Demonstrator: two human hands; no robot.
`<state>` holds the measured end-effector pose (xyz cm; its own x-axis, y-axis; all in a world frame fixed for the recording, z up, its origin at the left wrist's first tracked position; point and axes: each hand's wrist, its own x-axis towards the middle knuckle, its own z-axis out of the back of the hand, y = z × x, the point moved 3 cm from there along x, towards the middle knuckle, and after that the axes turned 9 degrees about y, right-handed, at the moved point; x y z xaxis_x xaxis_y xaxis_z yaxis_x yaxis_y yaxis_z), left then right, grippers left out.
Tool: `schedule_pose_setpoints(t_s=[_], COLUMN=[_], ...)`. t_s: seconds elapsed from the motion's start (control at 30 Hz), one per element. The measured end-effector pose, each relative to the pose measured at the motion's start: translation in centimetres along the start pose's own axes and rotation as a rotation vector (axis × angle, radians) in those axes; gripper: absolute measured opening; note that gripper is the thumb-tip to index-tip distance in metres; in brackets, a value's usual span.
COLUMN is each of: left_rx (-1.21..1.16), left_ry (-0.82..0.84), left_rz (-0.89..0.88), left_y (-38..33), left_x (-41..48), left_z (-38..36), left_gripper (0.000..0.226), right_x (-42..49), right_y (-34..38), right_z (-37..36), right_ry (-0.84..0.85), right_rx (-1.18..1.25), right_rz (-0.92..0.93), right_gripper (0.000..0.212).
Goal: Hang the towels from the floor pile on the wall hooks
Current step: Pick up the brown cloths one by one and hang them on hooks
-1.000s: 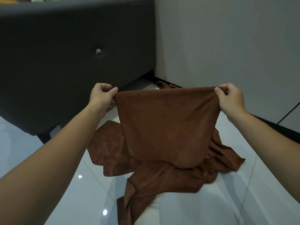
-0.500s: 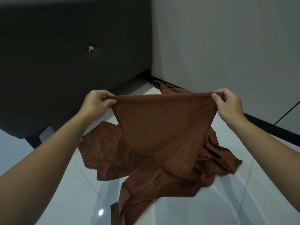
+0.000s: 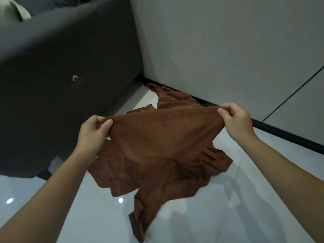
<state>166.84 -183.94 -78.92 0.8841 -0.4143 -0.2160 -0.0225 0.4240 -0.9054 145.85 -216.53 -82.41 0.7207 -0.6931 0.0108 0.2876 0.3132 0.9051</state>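
Observation:
A brown towel (image 3: 163, 134) is stretched between my two hands, hanging over the floor pile. My left hand (image 3: 93, 131) pinches its left top corner and my right hand (image 3: 235, 121) pinches its right top corner. Its lower part sags down onto the pile of brown towels (image 3: 157, 183), which lies crumpled on the glossy white floor and reaches back to the wall base. No wall hooks are in view.
A dark grey upholstered panel (image 3: 52, 85) with a metal stud (image 3: 75, 78) stands on the left. A pale grey wall (image 3: 219, 50) with a black skirting strip (image 3: 280, 132) runs along the right. White floor tiles (image 3: 228, 216) lie in front.
Both hands have come lower and the held towel now sags onto the pile. The view has tilted, so more of the pile behind the towel shows.

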Motion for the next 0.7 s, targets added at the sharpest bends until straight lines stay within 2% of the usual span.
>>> schedule_pose_setpoints(t_s=[0.27, 0.4, 0.53, 0.7], left_rx=[0.049, 0.124, 0.147, 0.146], left_ry=[0.125, 0.223, 0.389, 0.527], left_rz=[0.048, -0.015, -0.071, -0.273], left_y=[-22.8, -34.7, -41.9, -47.5], left_x=[-10.2, -16.5, -21.7, -25.4], left_z=[-1.4, -4.2, -8.1, -13.2], left_gripper=[0.019, 0.015, 0.014, 0.014], right_x=[-6.1, -10.5, -15.0, -20.6], right_y=[17.3, 25.7, 30.6, 34.2], right_z=[17.6, 27.4, 34.6, 40.2], right_ry=[-0.097, -0.186, -0.278, -0.442], right_rx=[-0.051, -0.061, -0.086, -0.059], right_rz=[-0.135, -0.194, -0.229, -0.247], right_gripper=[0.005, 0.008, 0.007, 0.01])
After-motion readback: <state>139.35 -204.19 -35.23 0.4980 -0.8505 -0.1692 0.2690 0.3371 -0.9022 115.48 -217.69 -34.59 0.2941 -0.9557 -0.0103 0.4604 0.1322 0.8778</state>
